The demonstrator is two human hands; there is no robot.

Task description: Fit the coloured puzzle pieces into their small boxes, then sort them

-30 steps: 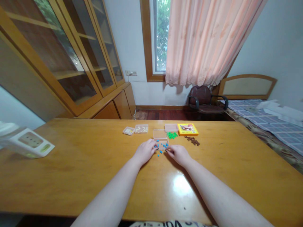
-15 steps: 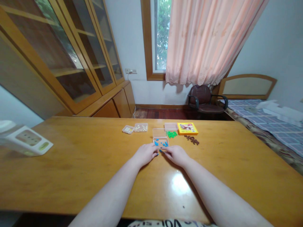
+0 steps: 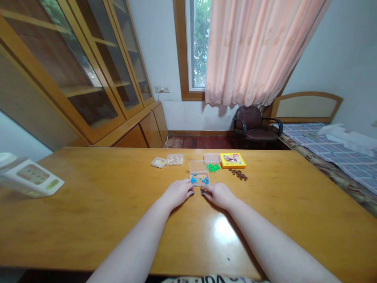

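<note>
Just in front of a small clear plastic box with its lid folded back are both hands. Small blue blocks lie in two loose groups inside it. At the box's front left corner is my left hand, fingers bent and pinched, a bit of blue showing at the thumb tip. My right hand is by the front right corner, thumb and fingertips closed on a small blue block. Both wrists hover low over the table. The finger undersides are hidden.
Behind the box are green pieces, a yellow picture box and a clear lid. Brown pieces lie to the right. Farther left are clear boxes with pale pieces. A white power-strip-like device stands far left.
My hands have drawn apart and slightly back from the box's front edge, so more of the blue blocks and the box's front shows. The view has shifted slightly.
</note>
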